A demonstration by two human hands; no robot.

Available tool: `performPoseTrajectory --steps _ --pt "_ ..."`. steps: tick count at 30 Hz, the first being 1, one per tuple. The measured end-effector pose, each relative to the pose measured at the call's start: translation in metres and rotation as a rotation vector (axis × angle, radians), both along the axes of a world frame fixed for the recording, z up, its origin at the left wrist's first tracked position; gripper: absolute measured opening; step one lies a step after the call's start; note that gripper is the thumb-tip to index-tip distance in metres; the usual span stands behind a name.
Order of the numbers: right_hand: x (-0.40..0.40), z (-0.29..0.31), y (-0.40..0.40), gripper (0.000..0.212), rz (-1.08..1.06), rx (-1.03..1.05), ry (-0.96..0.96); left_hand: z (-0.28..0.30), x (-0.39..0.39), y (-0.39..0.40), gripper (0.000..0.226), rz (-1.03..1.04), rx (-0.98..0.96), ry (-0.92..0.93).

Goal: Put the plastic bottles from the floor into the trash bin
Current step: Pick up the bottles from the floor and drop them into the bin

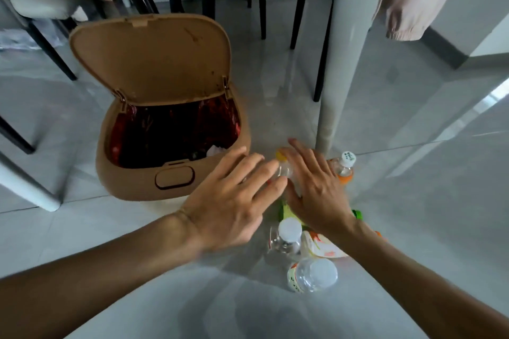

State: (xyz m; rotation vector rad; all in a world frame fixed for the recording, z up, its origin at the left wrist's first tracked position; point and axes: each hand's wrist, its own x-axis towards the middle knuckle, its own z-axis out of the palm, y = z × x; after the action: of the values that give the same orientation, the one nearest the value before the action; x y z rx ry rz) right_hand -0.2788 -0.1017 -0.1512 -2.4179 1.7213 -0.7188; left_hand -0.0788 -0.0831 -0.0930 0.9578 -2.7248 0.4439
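A tan trash bin (pixel 132 179) stands on the floor at centre left, its lid (pixel 151 60) raised and a dark red liner inside. Right of it several plastic bottles cluster on the tiles. A clear bottle with a yellow cap (pixel 283 164) stands between my hands. My left hand (pixel 234 201) and my right hand (pixel 316 190) hover over it with fingers spread, holding nothing. An orange-labelled bottle with a white cap (pixel 345 170) stands behind my right hand. A white-capped clear bottle (pixel 286 239) and another clear bottle (pixel 312 275) lie nearer me. A green bottle is mostly hidden under my right wrist.
A pale table leg (pixel 338 77) stands just behind the bottles. Dark chair legs (pixel 321 63) and grey chair seats fill the back. A pink garment (pixel 407 3) hangs at upper right. A white chair leg (pixel 30 187) crosses the floor left of the bin.
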Motion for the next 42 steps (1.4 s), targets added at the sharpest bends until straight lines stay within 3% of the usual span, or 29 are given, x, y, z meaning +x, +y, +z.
performPoseTrajectory --steps 4,6,9,11,13,20,24,27,32,36,42 --pt "-0.017 -0.006 -0.011 0.056 -0.061 0.048 0.057 0.002 -0.048 -0.032 0.059 0.152 0.189 -0.072" --pt "-0.027 -0.004 -0.016 0.057 -0.218 0.036 0.14 -0.002 -0.07 -0.046 0.06 0.273 0.32 -0.133" --pt "-0.045 0.002 -0.026 0.063 -0.474 0.245 0.208 -0.005 -0.092 -0.059 0.036 0.357 0.425 -0.182" --pt "-0.054 0.002 -0.031 0.054 -0.506 0.382 0.177 -0.007 -0.099 -0.062 0.026 0.363 0.423 -0.177" --pt "-0.056 0.0 -0.034 0.047 -0.464 0.387 0.162 -0.009 -0.1 -0.065 0.024 0.348 0.429 -0.157" --pt "-0.047 0.028 -0.034 0.038 -0.424 0.155 -0.079 0.048 -0.087 -0.073 0.021 0.27 0.595 0.175" --pt "-0.032 0.101 -0.037 0.028 -0.344 -0.224 -0.189 0.148 -0.058 -0.074 0.021 0.215 0.445 0.416" --pt "-0.016 0.161 -0.034 0.025 -0.245 -0.425 -0.325 0.222 -0.007 -0.07 0.032 0.239 0.308 0.47" --pt "0.026 0.221 -0.032 0.024 -0.052 -0.551 -0.477 0.26 0.057 -0.064 0.029 0.4 0.364 0.554" --pt "0.073 0.198 -0.056 0.025 0.063 -0.39 -0.432 0.24 0.081 -0.078 0.032 0.546 0.417 0.33" --pt "0.121 0.121 -0.099 0.033 0.042 0.112 -0.331 0.133 0.105 -0.114 0.037 0.653 0.558 0.168"
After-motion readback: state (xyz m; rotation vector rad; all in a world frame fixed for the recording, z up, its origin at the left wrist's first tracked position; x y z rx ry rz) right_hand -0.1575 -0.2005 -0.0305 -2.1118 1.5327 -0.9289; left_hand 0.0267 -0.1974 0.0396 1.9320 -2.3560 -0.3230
